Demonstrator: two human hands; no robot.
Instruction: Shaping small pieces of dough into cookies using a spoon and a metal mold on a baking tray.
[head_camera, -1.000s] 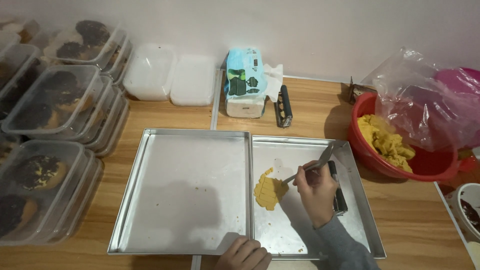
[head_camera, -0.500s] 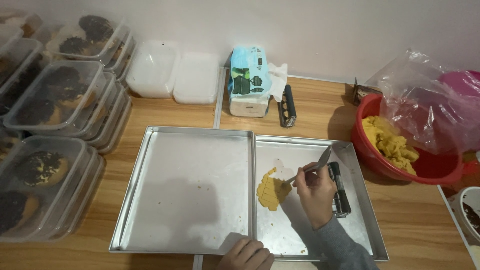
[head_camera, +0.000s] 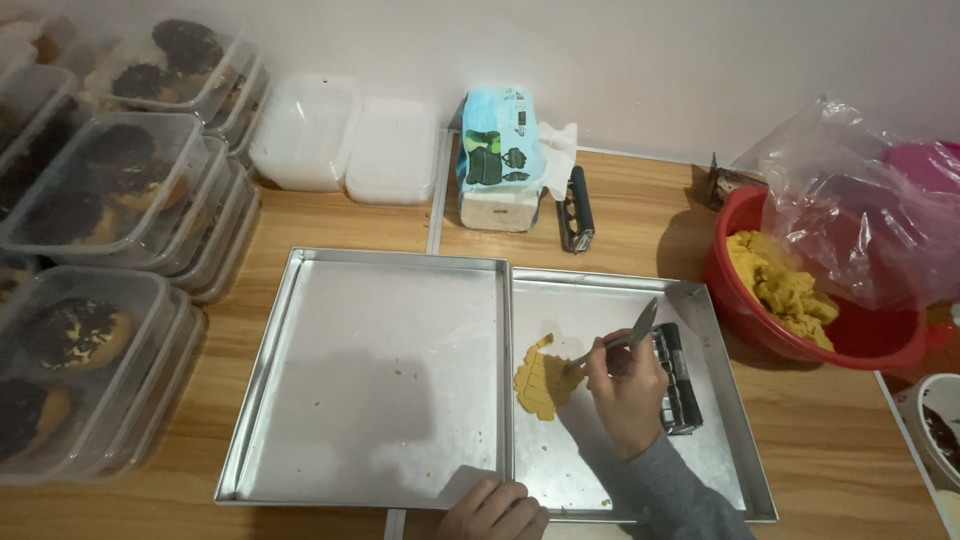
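Right hand (head_camera: 625, 400), grip closed on one spatula (head_camera: 612, 342), touches one dough piece (head_camera: 541, 382); two trays (head_camera: 380, 380).

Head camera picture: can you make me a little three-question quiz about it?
1. True or false: the right hand holds a metal tool against the yellow dough.
2. Which tray holds the dough: A the left tray, or B the right tray?
3. What colour is the bowl of dough?

Key: 1 true. 2 B. 3 red.
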